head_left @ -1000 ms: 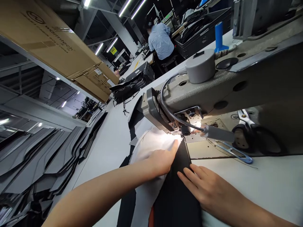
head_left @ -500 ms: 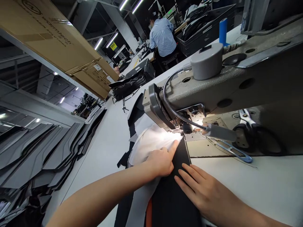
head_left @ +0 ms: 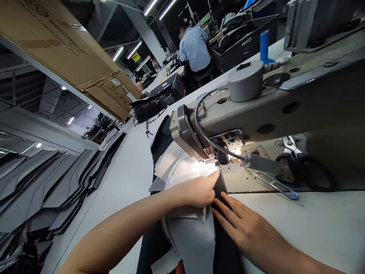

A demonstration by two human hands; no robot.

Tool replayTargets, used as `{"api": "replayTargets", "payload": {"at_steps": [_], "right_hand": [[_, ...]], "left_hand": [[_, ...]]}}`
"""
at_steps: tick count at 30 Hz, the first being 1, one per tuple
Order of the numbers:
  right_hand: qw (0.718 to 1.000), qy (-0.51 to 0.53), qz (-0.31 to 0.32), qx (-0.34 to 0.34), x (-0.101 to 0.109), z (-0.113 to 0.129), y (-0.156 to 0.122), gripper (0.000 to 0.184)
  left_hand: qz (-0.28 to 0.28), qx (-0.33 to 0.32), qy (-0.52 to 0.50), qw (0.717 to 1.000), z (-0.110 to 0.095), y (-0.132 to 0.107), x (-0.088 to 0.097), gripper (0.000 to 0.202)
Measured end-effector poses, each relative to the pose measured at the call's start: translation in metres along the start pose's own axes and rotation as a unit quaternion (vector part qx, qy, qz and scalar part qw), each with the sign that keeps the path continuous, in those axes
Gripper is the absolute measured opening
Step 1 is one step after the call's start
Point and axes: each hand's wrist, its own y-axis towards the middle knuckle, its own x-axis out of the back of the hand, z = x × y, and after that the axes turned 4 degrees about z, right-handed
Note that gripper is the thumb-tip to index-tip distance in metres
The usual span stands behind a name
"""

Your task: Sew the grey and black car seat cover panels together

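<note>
My left hand (head_left: 198,190) presses a white fabric layer (head_left: 182,167) down just in front of the sewing machine's needle area (head_left: 219,156), fingers curled on the cloth. My right hand (head_left: 242,224) lies flat, fingers together, on a black textured fabric strip (head_left: 221,186) that runs under the presser foot. A grey fabric fold (head_left: 194,236) bunches between my two forearms. The grey sewing machine head (head_left: 256,110) stands right behind both hands, its gooseneck lamp (head_left: 258,163) lighting the cloth.
Scissors (head_left: 291,163) and blue snips (head_left: 278,186) lie on the machine bed at right. Stacks of grey cut panels (head_left: 48,182) fill the left. Cardboard boxes (head_left: 71,49) sit on a shelf above. A person in a blue shirt (head_left: 195,47) works at the far table.
My left hand has slid closer to the needle and curled on the white cloth. The grey layer has bunched up toward me, covering more of the black strip.
</note>
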Motion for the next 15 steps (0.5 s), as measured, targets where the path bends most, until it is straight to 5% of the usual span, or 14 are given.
{"api": "replayTargets", "payload": {"at_steps": [5,15], "right_hand": [[0.997,0.053,0.034,0.046,0.003,0.0,-0.002,0.034],[0.998,0.029,0.045,-0.013,-0.009,0.003,0.018,0.022]], "left_hand": [[-0.014,0.011,0.001,1.0,0.0,0.004,0.001,0.067],[-0.108,0.018,0.018,0.994,-0.004,0.025,-0.011,0.057]]}}
